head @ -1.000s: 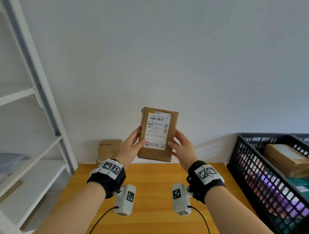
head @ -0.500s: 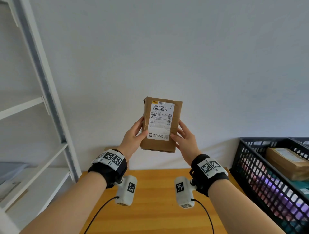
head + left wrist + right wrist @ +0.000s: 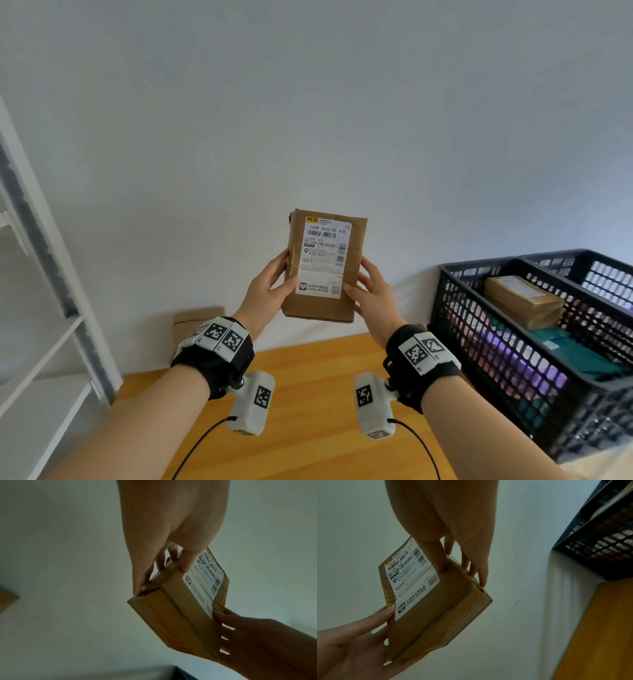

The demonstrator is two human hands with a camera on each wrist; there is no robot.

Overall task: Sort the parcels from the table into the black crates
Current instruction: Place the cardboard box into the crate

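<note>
I hold a brown cardboard parcel [image 3: 325, 267] upright in the air in front of the wall, its white shipping label facing me. My left hand [image 3: 270, 291] grips its left edge, thumb on the front and fingers behind. My right hand [image 3: 371, 294] grips the right edge the same way. The left wrist view shows the parcel [image 3: 185, 608] from below with my thumb on the label; the right wrist view shows the parcel [image 3: 433, 604] pinched between thumb and fingers. Two black crates [image 3: 455, 270] stand at the right on the wooden table [image 3: 308, 411].
The near crate holds a brown box [image 3: 520, 301], a green packet [image 3: 575, 353] and coloured items below. Another small cardboard box [image 3: 195, 318] sits at the table's back left against the wall. A white shelving unit [image 3: 51, 308] stands at the left.
The parcel has stayed raised in both hands with the grips unchanged. The view has swung a little, so the crates and the small box on the table show more.
</note>
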